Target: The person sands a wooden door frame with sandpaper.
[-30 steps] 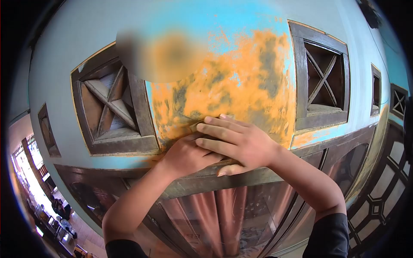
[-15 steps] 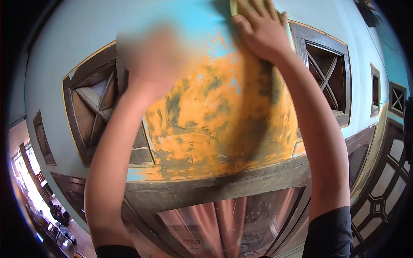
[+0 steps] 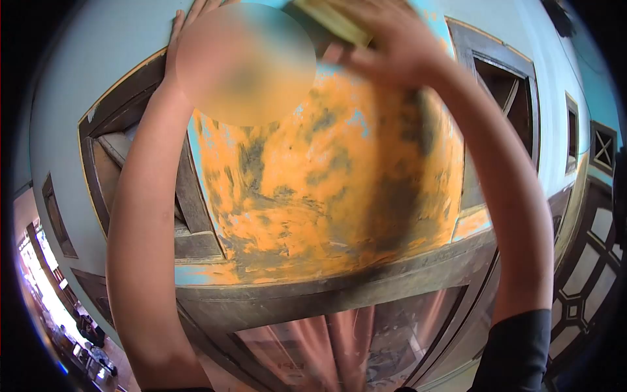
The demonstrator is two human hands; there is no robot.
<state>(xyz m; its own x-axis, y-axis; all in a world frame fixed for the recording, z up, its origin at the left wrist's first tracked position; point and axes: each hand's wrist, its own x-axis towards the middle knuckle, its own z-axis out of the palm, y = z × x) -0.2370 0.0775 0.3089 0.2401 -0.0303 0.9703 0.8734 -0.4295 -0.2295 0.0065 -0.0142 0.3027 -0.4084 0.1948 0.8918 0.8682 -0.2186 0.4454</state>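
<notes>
At the top, my right hand (image 3: 401, 49) grips a flat yellow-green pad (image 3: 334, 23) against the wall, its thumb reaching left below the pad's edge. The pad's exact kind is not clear. My left hand (image 3: 191, 29) is raised at the upper left with its visible fingers stretched out on the wall; a round blur hides part of it. Below and between the arms, the wall patch (image 3: 307, 170) shows worn orange paint with dark bare spots and bits of turquoise. A shadow from the right arm falls down this patch.
Dark wooden vent frames with crossed slats flank the patch, one at left (image 3: 199, 222) and one at right (image 3: 532, 72). Under it runs a wooden beam (image 3: 261, 304), above a glass pane with pink curtains (image 3: 346, 346). A panelled door (image 3: 588, 261) stands far right.
My right hand has swept left with the pad, which now lies slanted. My left hand has shifted left and up along the wall.
</notes>
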